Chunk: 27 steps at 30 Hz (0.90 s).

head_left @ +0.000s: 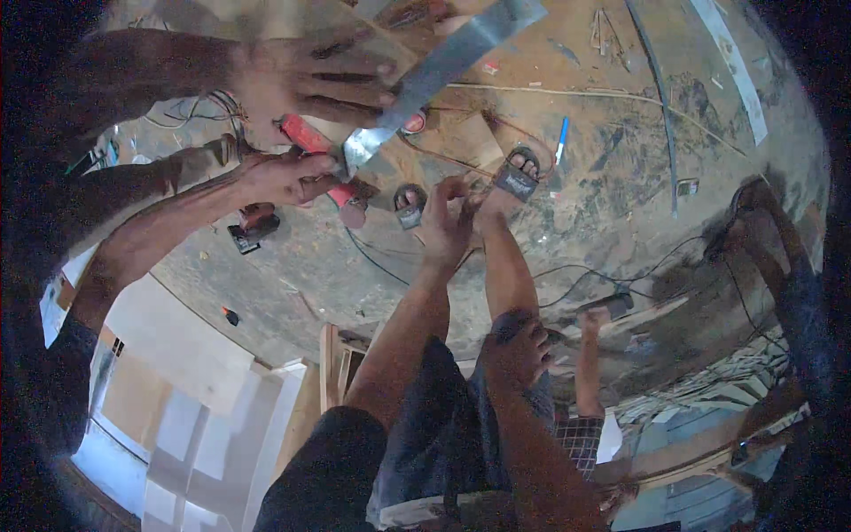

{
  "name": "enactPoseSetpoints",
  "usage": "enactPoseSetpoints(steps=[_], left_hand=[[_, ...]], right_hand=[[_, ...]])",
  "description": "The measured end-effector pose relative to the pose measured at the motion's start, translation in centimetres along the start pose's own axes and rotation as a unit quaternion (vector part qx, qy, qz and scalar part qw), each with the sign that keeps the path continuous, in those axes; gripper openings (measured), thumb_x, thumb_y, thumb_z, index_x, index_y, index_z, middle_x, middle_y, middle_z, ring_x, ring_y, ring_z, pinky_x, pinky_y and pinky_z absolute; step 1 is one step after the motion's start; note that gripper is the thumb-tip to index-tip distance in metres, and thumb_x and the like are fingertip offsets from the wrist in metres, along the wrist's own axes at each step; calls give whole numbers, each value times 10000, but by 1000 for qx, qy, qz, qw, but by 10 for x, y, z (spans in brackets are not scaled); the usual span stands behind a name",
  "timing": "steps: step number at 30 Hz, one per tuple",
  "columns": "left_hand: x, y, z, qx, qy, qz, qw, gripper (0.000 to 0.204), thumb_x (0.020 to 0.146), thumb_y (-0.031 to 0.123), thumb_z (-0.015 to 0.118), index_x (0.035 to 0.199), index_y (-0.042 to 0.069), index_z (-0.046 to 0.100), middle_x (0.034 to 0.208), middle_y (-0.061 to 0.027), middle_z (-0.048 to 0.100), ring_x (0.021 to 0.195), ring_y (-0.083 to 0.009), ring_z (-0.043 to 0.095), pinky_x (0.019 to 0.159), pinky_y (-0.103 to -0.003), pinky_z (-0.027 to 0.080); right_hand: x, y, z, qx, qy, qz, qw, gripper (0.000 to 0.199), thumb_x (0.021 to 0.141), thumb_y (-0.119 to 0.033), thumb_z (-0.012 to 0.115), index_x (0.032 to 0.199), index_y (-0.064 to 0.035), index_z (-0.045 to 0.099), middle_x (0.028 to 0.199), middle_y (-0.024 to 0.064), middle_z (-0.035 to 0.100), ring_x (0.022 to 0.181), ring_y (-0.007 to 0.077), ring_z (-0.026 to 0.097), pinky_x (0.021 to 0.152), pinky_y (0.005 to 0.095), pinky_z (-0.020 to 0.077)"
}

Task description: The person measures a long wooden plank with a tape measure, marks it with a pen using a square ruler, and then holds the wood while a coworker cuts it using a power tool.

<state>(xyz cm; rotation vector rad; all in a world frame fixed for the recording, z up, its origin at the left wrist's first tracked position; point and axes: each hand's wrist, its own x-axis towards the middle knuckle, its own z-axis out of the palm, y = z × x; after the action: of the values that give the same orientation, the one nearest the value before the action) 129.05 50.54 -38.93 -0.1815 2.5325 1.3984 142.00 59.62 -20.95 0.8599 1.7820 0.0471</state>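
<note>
My left hand [446,217] hangs low between my sandalled feet, its fingers bent together; whatever they hold, if anything, is not distinguishable. At my right knee, my right hand [525,353] lies with curled fingers against the dark shorts [434,430]; what may be inside them is hidden. My left sandal [409,215] and right sandal [518,182] stand on the dirty floor. Beyond my left hand, a co-worker's hand [301,177] is at a red power tool [306,133] beside a shiny flat metal strip [443,75]. Another hand [324,84] is spread near the strip.
A blue marker [562,137] lies beyond my right foot. A long dark rod [658,97] and a pale strip [736,75] lie at far right. Cables [381,262] cross the floor. Nearer right, another person's hand [589,324] is by a dark cylindrical object [610,307]. Pale panels [199,346] stand left.
</note>
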Motion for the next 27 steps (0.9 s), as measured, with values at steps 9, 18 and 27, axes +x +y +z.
enactPoseSetpoints(steps=[9, 18, 27], left_hand=[[-14, -38, 22, -22, -22, -68, 997, 371, 839, 132, 717, 1165, 42, 562, 945, -114, 643, 857, -261, 645, 775, -374, 501], [-31, -20, 35, -61, -106, -128, 984, 334, 833, 69, 713, 1139, 70, 579, 971, -60, 624, 883, -191, 597, 772, -373, 494], [-44, -83, 34, -245, -64, -276, 927, 350, 892, 224, 677, 1159, 34, 553, 939, -132, 662, 876, -300, 663, 775, -397, 517]], right_hand=[[-7, 5, 20, 38, 39, 5, 998, 834, 739, -501, 663, 1357, 7, 428, 1274, 230, 494, 1193, 389, 476, 1033, 513, 357], [-15, 8, 26, 74, 40, 15, 996, 813, 749, -470, 662, 1354, 17, 421, 1273, 249, 486, 1197, 404, 464, 1030, 524, 364], [-7, 12, 47, 53, 58, 2, 997, 779, 739, -481, 660, 1322, -2, 464, 1287, 216, 494, 1164, 381, 495, 1002, 502, 382]])
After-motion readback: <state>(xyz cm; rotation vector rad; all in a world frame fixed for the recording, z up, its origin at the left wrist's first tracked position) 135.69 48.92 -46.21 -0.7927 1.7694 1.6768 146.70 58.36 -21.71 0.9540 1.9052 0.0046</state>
